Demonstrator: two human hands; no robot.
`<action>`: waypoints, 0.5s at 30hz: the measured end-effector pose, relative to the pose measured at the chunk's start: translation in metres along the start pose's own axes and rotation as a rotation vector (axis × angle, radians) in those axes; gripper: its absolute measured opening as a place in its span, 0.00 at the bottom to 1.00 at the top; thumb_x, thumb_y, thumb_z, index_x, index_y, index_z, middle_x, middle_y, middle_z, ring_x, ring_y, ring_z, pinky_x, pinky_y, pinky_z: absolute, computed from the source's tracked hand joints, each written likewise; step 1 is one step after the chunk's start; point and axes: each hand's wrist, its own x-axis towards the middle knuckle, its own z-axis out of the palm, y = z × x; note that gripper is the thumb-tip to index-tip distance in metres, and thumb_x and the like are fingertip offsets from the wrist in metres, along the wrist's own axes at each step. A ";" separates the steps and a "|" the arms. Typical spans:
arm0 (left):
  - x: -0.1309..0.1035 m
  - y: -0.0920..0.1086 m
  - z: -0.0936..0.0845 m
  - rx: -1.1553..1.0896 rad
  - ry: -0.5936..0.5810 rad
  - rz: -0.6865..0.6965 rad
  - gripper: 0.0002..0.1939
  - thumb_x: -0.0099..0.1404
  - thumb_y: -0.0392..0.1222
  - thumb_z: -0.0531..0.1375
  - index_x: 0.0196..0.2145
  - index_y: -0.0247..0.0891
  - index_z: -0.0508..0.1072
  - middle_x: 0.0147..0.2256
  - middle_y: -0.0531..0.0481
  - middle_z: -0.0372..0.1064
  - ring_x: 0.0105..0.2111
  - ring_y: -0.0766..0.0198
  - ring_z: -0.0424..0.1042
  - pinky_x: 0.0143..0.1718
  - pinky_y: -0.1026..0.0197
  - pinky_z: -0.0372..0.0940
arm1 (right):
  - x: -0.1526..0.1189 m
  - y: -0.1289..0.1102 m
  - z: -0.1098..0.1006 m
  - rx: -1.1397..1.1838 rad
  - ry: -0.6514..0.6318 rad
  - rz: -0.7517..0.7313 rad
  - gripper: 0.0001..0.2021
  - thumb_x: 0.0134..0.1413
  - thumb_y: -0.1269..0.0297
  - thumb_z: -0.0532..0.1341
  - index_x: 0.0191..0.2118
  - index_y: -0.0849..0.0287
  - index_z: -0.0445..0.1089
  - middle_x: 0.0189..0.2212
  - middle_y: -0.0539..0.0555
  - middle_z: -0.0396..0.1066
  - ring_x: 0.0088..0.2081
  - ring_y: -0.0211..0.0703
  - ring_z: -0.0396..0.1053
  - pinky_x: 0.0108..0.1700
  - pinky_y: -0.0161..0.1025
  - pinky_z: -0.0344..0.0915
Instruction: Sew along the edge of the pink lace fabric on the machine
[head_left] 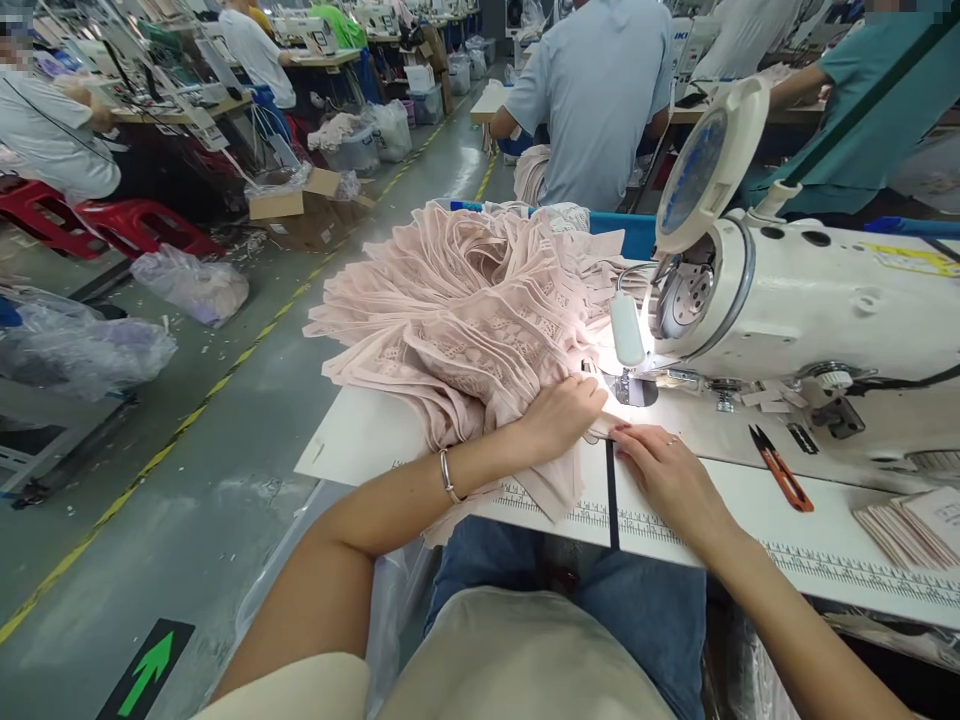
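Note:
Under the lamp of a white sewing machine [817, 290], my left hand [562, 415] grips pale pink lace fabric [480, 330], its fingers curled just left of the needle area. My right hand [671, 475] lies to the right and a little nearer to me, with its fingertips closed on the edge of the same fabric. Part of the fabric under both hands is hidden. A large ruffled heap of it spreads over the table to the left, and one corner hangs over the front edge.
Orange-handled thread snips [780, 468] lie right of my right hand. A stack of small pale pieces [911, 525] sits at the table's right end. The ruler-marked table edge [810, 565] runs before my lap. People work at other machines, and a cardboard box [296, 200] stands on the floor.

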 end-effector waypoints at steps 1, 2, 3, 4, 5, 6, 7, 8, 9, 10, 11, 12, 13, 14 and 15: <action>-0.001 0.000 0.001 0.027 0.017 0.093 0.11 0.74 0.28 0.50 0.39 0.33 0.71 0.41 0.42 0.72 0.44 0.57 0.72 0.43 0.59 0.66 | 0.002 0.001 0.000 -0.024 -0.031 -0.014 0.13 0.69 0.72 0.51 0.47 0.59 0.72 0.40 0.58 0.75 0.43 0.48 0.70 0.42 0.42 0.67; -0.003 0.001 0.001 0.052 0.014 0.178 0.11 0.74 0.27 0.50 0.39 0.33 0.71 0.41 0.42 0.73 0.44 0.57 0.72 0.45 0.59 0.66 | 0.005 0.002 0.001 -0.051 -0.052 -0.023 0.14 0.68 0.75 0.50 0.45 0.59 0.73 0.37 0.58 0.74 0.41 0.47 0.70 0.41 0.42 0.67; -0.005 0.000 0.000 0.075 -0.007 0.233 0.12 0.74 0.26 0.50 0.39 0.33 0.72 0.40 0.43 0.73 0.44 0.58 0.72 0.46 0.59 0.65 | 0.007 0.004 0.001 -0.078 -0.068 -0.030 0.15 0.67 0.76 0.50 0.43 0.60 0.74 0.35 0.57 0.73 0.39 0.47 0.69 0.41 0.42 0.66; -0.008 -0.001 0.000 0.090 -0.040 0.245 0.11 0.73 0.26 0.51 0.38 0.33 0.72 0.40 0.43 0.73 0.42 0.59 0.72 0.46 0.59 0.65 | 0.009 0.006 0.002 -0.101 -0.079 -0.039 0.15 0.66 0.77 0.51 0.41 0.60 0.74 0.33 0.57 0.72 0.37 0.47 0.68 0.41 0.42 0.66; -0.011 -0.003 -0.002 0.103 -0.073 0.209 0.10 0.73 0.27 0.52 0.38 0.33 0.72 0.40 0.42 0.73 0.42 0.59 0.73 0.46 0.59 0.65 | 0.012 0.008 0.003 -0.115 -0.085 -0.055 0.15 0.66 0.78 0.51 0.39 0.60 0.74 0.31 0.57 0.72 0.37 0.47 0.68 0.41 0.42 0.65; -0.014 -0.005 -0.003 0.116 -0.103 0.141 0.09 0.73 0.27 0.53 0.38 0.32 0.72 0.40 0.42 0.73 0.43 0.58 0.73 0.46 0.58 0.65 | 0.014 0.010 0.004 -0.121 -0.083 -0.076 0.15 0.65 0.78 0.51 0.39 0.60 0.75 0.32 0.57 0.72 0.37 0.48 0.68 0.42 0.43 0.65; -0.017 -0.007 -0.004 0.126 -0.126 0.067 0.07 0.72 0.28 0.55 0.38 0.32 0.72 0.41 0.40 0.73 0.44 0.56 0.73 0.46 0.58 0.65 | 0.017 0.011 0.005 -0.119 -0.077 -0.098 0.15 0.65 0.78 0.51 0.40 0.60 0.75 0.34 0.58 0.74 0.40 0.48 0.69 0.44 0.44 0.66; -0.019 -0.009 -0.005 0.130 -0.140 0.007 0.06 0.71 0.29 0.56 0.37 0.31 0.72 0.42 0.39 0.73 0.46 0.55 0.73 0.47 0.57 0.65 | 0.019 0.013 0.006 -0.108 -0.069 -0.124 0.15 0.66 0.78 0.51 0.41 0.60 0.75 0.37 0.59 0.75 0.43 0.49 0.70 0.46 0.44 0.66; -0.021 -0.009 -0.005 0.127 -0.147 -0.033 0.05 0.71 0.29 0.57 0.38 0.31 0.72 0.42 0.37 0.73 0.47 0.53 0.72 0.48 0.57 0.65 | 0.023 0.014 0.007 -0.091 -0.059 -0.148 0.15 0.66 0.78 0.50 0.42 0.60 0.74 0.40 0.59 0.76 0.46 0.50 0.71 0.48 0.45 0.66; -0.021 -0.009 -0.005 0.121 -0.144 -0.049 0.04 0.71 0.29 0.57 0.39 0.31 0.71 0.42 0.37 0.73 0.46 0.53 0.72 0.48 0.56 0.65 | 0.026 0.015 0.008 -0.072 -0.047 -0.166 0.15 0.67 0.77 0.50 0.43 0.60 0.74 0.43 0.60 0.77 0.49 0.50 0.71 0.50 0.45 0.66; -0.021 -0.009 -0.003 0.113 -0.131 -0.044 0.04 0.72 0.30 0.56 0.40 0.31 0.71 0.42 0.38 0.73 0.45 0.53 0.73 0.47 0.56 0.65 | 0.029 0.015 0.009 -0.056 -0.038 -0.173 0.15 0.67 0.76 0.49 0.44 0.59 0.73 0.44 0.60 0.77 0.51 0.50 0.71 0.51 0.44 0.67; -0.019 -0.007 -0.001 0.105 -0.107 -0.021 0.06 0.73 0.30 0.54 0.43 0.31 0.70 0.41 0.39 0.72 0.43 0.54 0.73 0.46 0.55 0.65 | 0.030 0.016 0.009 -0.043 -0.036 -0.164 0.15 0.68 0.75 0.49 0.44 0.59 0.73 0.44 0.59 0.78 0.50 0.49 0.72 0.50 0.44 0.67; -0.016 -0.005 0.001 0.104 -0.069 0.006 0.08 0.74 0.31 0.52 0.45 0.31 0.70 0.40 0.41 0.72 0.41 0.55 0.73 0.44 0.55 0.65 | 0.030 0.017 0.010 -0.030 -0.042 -0.140 0.15 0.68 0.74 0.48 0.44 0.58 0.72 0.43 0.58 0.78 0.47 0.48 0.74 0.49 0.43 0.68; -0.012 -0.003 0.003 0.111 -0.025 0.031 0.10 0.75 0.31 0.49 0.47 0.31 0.70 0.39 0.42 0.72 0.40 0.55 0.73 0.42 0.55 0.64 | 0.027 0.019 0.009 -0.022 -0.043 -0.101 0.15 0.69 0.72 0.48 0.44 0.56 0.72 0.40 0.56 0.79 0.43 0.47 0.75 0.46 0.42 0.69; -0.007 -0.002 0.005 0.122 0.025 0.065 0.12 0.76 0.31 0.48 0.47 0.32 0.70 0.40 0.43 0.72 0.41 0.55 0.73 0.41 0.55 0.64 | 0.021 0.021 0.009 -0.010 -0.050 -0.053 0.15 0.69 0.71 0.48 0.45 0.55 0.72 0.38 0.55 0.79 0.39 0.47 0.76 0.43 0.42 0.69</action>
